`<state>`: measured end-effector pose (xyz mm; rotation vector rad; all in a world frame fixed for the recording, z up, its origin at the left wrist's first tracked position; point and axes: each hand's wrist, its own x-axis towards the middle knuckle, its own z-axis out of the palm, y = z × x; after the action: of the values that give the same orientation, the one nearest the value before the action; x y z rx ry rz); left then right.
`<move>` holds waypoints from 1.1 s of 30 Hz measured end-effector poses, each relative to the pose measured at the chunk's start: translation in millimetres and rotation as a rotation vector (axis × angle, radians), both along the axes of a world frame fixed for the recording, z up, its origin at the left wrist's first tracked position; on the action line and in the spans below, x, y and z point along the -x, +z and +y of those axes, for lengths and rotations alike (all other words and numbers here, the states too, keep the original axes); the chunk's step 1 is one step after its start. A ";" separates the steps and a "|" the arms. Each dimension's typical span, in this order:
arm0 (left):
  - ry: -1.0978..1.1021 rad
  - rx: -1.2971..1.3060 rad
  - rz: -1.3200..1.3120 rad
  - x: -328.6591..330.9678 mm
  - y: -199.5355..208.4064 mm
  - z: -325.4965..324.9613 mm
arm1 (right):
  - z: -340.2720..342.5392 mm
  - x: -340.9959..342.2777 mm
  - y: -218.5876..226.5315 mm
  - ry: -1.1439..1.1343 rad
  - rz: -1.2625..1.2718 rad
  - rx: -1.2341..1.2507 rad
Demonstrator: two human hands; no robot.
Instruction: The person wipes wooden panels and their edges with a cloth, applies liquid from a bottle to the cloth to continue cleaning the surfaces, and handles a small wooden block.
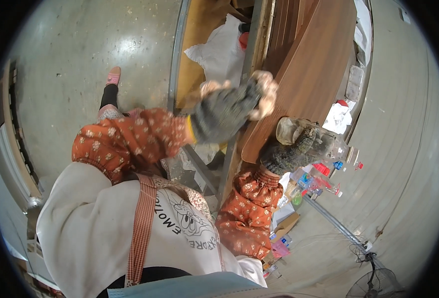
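Note:
In the middle of the head view, my left hand (234, 109) wears a grey fingerless glove with a yellow cuff. Its bare fingers are curled in and blurred; anything inside them is hidden. My right hand (294, 151), in a dark knitted glove, is wrapped round a large clear plastic bottle (328, 141) lying sideways. The bottle's mouth points right and its round base faces left. Both hands are above or beside a brown wood-grain board (309, 64).
Beneath the right forearm lie several plastic bottles (311, 181) and colourful scraps. Left of the board, a metal-framed bin (194, 64) holds a white sheet (222, 47). A fan (373, 284) stands at lower right, beside a metal pole (333, 223). Grey floor (398, 124) stretches along the right.

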<state>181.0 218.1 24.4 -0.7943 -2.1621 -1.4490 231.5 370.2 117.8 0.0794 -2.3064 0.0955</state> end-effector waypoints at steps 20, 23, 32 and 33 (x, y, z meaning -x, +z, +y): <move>-0.129 -0.215 -0.084 35.5 19.5 -1.7 | 16.3 -7.4 5.1 -0.271 -0.162 -0.115; -0.162 -0.016 -0.140 -12.3 9.3 -9.5 | -8.8 0.7 7.4 -0.187 -0.106 0.337; -1.774 -1.883 -1.794 26.1 30.1 -58.9 | -14.7 -1.1 4.2 -0.392 -0.044 0.335; -1.834 -1.764 -1.536 57.2 35.0 -55.4 | -28.8 7.4 13.6 -0.340 -0.033 0.589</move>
<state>123.8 162.8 59.5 0.2628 -0.7402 1.8558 224.0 341.4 131.3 -0.6120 -2.1995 0.5940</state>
